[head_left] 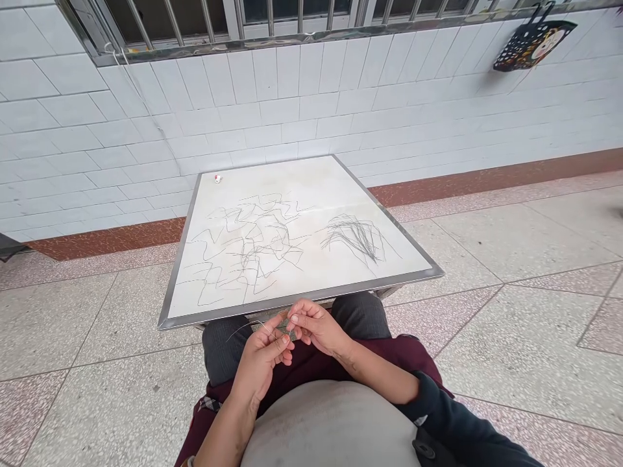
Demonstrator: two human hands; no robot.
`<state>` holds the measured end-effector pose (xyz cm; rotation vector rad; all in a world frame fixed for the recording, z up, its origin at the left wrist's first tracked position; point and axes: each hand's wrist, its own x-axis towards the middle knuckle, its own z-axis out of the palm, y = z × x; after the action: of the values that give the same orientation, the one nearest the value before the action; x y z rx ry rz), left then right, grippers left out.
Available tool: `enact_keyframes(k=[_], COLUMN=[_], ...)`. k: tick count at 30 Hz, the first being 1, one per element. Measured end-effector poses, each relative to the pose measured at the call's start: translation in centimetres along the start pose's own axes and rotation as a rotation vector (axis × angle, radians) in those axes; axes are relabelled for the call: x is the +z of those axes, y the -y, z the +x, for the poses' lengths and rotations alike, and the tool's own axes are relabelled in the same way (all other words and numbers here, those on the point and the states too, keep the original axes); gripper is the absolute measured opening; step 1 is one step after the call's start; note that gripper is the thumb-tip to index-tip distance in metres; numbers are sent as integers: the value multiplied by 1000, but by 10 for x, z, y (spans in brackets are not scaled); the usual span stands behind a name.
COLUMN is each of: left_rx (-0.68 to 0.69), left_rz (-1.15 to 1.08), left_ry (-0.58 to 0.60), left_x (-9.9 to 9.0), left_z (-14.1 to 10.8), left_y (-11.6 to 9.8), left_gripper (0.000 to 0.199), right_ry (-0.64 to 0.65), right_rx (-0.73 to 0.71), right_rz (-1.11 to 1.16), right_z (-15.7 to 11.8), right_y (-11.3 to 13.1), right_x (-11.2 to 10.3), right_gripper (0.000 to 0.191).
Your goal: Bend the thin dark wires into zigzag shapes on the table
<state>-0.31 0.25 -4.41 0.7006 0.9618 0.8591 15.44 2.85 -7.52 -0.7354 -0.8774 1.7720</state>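
Observation:
My left hand (265, 350) and my right hand (314, 325) meet over my lap, just in front of the table's near edge. Both are closed in a pinch on one thin wire (237, 331), whose loose end curves out to the left past my left fingers. The stretch of wire between the fingertips is very fine and partly hidden. On the white tabletop (311, 172), bent wires (257, 243) lie scattered across the left and middle. A denser bunch of straighter dark wires (357, 235) lies at the right.
The table has a grey metal rim (302, 295) and stands close to a white tiled wall (292, 123). A small red and white object (217, 178) sits near the far left corner. Upper right, a patterned basket (533, 45) hangs beneath the barred window (272, 19).

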Motion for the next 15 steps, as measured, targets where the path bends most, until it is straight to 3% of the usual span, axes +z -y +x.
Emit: enact_keyframes(k=[11, 15], left_rx=[23, 26], left_rz=[76, 112], left_ry=[-41, -39], left_x=[2, -1], left_z=[2, 1], left_y=[2, 4], left_gripper=[66, 68], right_ry=[-181, -317], right_rx=[28, -65], right_rz=[28, 37], right_z=[2, 6], right_y=[-2, 5], right_x=[4, -5], right_gripper=[26, 27])
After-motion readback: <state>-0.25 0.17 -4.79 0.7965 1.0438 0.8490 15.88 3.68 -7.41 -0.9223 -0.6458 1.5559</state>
